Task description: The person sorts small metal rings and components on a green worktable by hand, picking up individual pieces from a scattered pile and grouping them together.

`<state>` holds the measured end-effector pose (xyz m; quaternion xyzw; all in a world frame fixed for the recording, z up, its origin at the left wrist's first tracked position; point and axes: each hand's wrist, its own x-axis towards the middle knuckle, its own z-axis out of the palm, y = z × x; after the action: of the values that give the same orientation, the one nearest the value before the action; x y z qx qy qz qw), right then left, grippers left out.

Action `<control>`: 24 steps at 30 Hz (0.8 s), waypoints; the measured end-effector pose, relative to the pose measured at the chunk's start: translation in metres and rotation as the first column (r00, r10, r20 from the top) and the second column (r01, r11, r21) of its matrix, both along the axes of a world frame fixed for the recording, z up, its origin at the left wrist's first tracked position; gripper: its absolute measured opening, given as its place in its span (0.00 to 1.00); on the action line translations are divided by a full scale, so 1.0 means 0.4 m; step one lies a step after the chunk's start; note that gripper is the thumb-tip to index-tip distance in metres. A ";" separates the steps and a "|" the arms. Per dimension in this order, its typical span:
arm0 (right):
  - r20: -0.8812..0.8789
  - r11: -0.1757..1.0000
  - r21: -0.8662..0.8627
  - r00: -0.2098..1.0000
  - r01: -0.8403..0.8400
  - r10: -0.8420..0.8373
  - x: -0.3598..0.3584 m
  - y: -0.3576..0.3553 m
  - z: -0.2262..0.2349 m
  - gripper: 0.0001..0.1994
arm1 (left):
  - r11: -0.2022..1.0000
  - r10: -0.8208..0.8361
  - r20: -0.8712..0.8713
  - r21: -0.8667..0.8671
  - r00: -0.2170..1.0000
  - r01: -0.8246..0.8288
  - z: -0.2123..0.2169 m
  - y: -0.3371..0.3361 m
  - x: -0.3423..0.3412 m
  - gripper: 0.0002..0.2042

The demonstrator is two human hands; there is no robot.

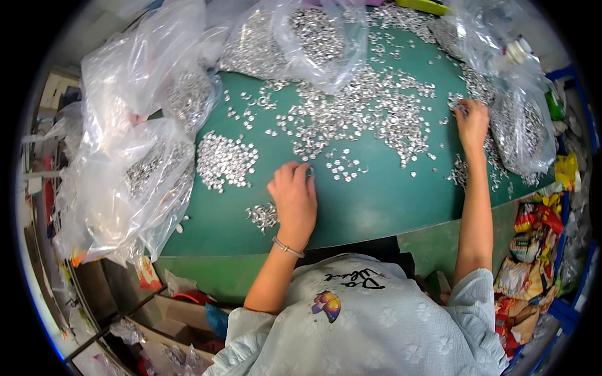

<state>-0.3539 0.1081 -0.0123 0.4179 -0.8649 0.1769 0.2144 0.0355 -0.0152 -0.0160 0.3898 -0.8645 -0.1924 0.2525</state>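
Note:
My left hand [293, 197] rests palm down at the middle of the green table, its fingers curled together. What they hold, if anything, is hidden; a small dark ring-like shape shows at its index finger. Beside that hand lie a small heap of silver metal pieces [262, 216] and a larger, neater pile of silver pieces [226, 161]. Stretched out to the right, my right hand [473, 125] has its fingertips pinched on small silver metal pieces [459, 106]. Between the hands, many loose silver pieces [364, 113] are scattered across the tabletop.
Clear plastic bags of silver pieces stand at the left [157, 163], the back [263, 37] and the right [523, 125]. A yellow-green tray edge [423, 6] shows at the far side. Colourful packets [533, 244] fill a blue rack at right; cardboard boxes [179, 319] sit below left.

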 end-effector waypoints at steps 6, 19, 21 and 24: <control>0.429 0.884 -0.193 0.774 -0.425 0.465 0.349 -0.059 0.070 0.13 | 0.996 -0.004 -0.061 0.092 0.998 0.010 -0.002 0.007 0.007 0.19; 0.492 0.796 -0.191 0.645 -0.574 0.584 0.551 -0.056 0.062 0.11 | 0.976 -0.025 -0.212 0.207 0.977 0.070 0.049 0.057 0.045 0.22; 0.654 0.769 -0.344 0.451 -0.539 0.608 0.608 -0.065 0.067 0.11 | 0.968 -0.090 -0.305 0.196 0.948 0.155 0.047 0.074 0.024 0.23; 0.887 0.848 -0.314 0.187 -0.426 0.422 0.625 -0.077 0.084 0.07 | 0.963 -0.117 -0.351 0.189 0.929 0.193 0.047 0.089 0.012 0.25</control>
<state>-0.1040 0.0772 0.0215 0.4587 -0.6748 0.4340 -0.3818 0.0403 0.0202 0.0026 0.3068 -0.8102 -0.3700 0.3355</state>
